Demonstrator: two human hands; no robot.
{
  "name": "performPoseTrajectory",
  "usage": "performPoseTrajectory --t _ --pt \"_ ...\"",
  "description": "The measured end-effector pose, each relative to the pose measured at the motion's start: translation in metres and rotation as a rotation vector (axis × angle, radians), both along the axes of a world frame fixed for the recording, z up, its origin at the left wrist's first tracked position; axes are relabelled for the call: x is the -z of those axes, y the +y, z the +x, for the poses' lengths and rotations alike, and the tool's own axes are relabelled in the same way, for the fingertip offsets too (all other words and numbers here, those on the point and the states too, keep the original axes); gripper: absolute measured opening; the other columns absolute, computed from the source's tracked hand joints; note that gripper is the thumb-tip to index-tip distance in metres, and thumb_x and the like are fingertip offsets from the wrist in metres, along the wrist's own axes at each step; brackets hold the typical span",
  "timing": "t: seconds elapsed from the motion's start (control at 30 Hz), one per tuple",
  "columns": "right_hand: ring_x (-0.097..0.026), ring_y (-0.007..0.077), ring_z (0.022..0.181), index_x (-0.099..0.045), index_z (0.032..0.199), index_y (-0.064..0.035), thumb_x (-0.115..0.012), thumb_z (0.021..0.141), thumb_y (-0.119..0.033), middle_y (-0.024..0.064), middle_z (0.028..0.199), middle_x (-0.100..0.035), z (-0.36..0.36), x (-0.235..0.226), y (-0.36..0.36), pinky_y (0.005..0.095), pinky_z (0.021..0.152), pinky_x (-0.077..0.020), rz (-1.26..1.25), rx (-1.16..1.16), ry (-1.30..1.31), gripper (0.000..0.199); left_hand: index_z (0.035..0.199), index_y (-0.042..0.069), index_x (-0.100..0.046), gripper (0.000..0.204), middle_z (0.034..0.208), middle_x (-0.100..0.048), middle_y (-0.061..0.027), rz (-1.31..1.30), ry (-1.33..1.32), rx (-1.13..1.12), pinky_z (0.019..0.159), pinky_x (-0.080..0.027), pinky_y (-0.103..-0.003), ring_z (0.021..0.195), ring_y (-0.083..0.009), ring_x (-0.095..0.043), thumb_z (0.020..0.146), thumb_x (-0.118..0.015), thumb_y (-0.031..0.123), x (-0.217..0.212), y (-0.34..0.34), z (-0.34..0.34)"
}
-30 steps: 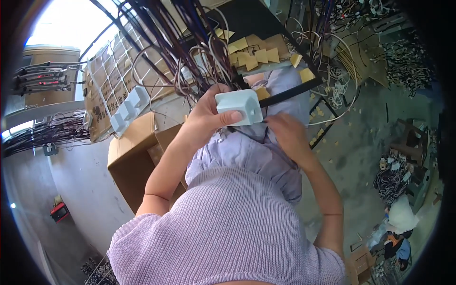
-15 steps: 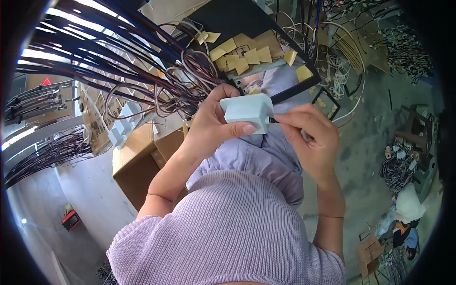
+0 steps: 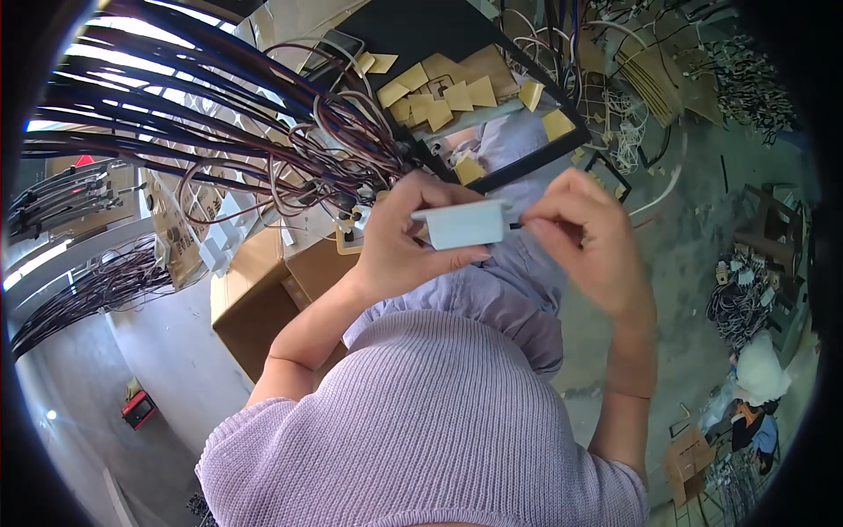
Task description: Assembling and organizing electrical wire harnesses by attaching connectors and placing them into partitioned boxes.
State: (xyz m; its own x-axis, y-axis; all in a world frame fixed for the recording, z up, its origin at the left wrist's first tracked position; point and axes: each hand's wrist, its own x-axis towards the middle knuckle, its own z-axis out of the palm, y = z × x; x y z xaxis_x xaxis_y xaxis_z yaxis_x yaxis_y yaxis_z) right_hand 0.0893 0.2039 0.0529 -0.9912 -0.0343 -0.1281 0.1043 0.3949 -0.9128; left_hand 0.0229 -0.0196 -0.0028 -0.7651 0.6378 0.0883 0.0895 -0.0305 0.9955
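Observation:
My left hand [image 3: 384, 248] grips a pale blue-white plastic housing [image 3: 465, 228], boxy with a flat flange, fingers behind it and thumb along its lower edge. Off the housing's right side, my right hand [image 3: 601, 250] pinches a small black piece [image 3: 515, 226] between thumb and fingertips. That piece reaches toward the housing's right end; whether it touches or enters it I cannot tell. A pale cable [image 3: 659, 198] curves near the right hand; its link to the black piece is hidden.
Dark wire bundles [image 3: 219, 97] hang at the upper left. Beyond my hands stands a black-framed panel [image 3: 536, 162] with yellow paper pieces [image 3: 435, 110]. A cardboard box [image 3: 255, 285] sits left of my lap, near more white housings [image 3: 219, 250]. Coiled cables [image 3: 738, 290] lie at the right.
The housing has tilted, so its side now faces up more. My right hand has drawn slightly to the right, and more of the black piece shows between hand and housing.

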Motion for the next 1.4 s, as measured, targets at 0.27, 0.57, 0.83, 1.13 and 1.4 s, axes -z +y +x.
performPoseTrajectory --t 0.27,0.57,0.83,1.13,1.4 --pt "-0.064 0.0119 0.078 -0.057 0.092 0.0006 -0.065 0.077 0.008 0.0050 0.084 -0.062 0.017 0.027 -0.012 0.0261 0.075 -0.0521 -0.376 0.221 0.024 0.018 0.098 -0.003 -0.061 0.023 0.102 -0.060 -0.0101 0.002 -0.602 0.319 0.085 -0.044 -0.026 0.097 -0.0135 -0.057 0.098 -0.048 0.016 -0.012 -0.007 0.003" --pt "-0.064 0.0142 0.067 -0.059 0.089 0.0004 -0.071 0.073 0.007 0.0055 0.076 -0.064 0.031 0.038 -0.023 0.0264 0.066 -0.0531 -0.044 0.191 0.378 0.021 0.106 0.001 -0.054 0.013 0.100 -0.060 -0.0018 0.087 -0.788 0.324 0.084 -0.044 -0.022 0.095 -0.0074 -0.056 0.094 -0.054 0.005 -0.010 0.000 0.009" --pt "-0.056 0.0279 0.104 -0.054 0.114 -0.0025 -0.083 0.062 -0.019 0.0107 0.117 -0.053 0.018 0.029 -0.029 0.0366 0.083 -0.0490 0.073 -0.014 0.202 0.062 0.090 0.004 -0.057 0.019 0.082 -0.061 -0.0076 -0.315 0.107 0.117 0.066 -0.050 -0.027 0.074 -0.0172 -0.063 0.077 -0.062 -0.008 -0.023 0.022 0.022" --pt "-0.054 0.0269 0.110 -0.056 0.114 -0.0045 -0.076 0.072 -0.014 0.0092 0.115 -0.058 0.018 0.012 -0.002 0.0380 0.097 -0.0390 0.318 0.090 0.372 0.047 0.095 -0.001 -0.058 0.016 0.092 -0.060 -0.0041 -0.086 -0.052 0.048 0.075 -0.049 -0.024 0.086 -0.0103 -0.061 0.081 -0.062 -0.008 -0.028 0.033 -0.001" --pt "-0.054 0.0068 0.069 -0.056 0.086 0.0011 -0.064 0.083 -0.001 0.0022 0.078 -0.054 0.017 0.016 -0.007 0.0199 0.062 -0.0440 -0.232 0.266 0.105 0.009 0.105 -0.005 -0.058 0.019 0.098 -0.061 -0.0068 0.076 -0.446 0.121 0.077 -0.050 -0.023 0.086 -0.0108 -0.062 0.087 -0.061 -0.004 -0.027 0.023 -0.002"
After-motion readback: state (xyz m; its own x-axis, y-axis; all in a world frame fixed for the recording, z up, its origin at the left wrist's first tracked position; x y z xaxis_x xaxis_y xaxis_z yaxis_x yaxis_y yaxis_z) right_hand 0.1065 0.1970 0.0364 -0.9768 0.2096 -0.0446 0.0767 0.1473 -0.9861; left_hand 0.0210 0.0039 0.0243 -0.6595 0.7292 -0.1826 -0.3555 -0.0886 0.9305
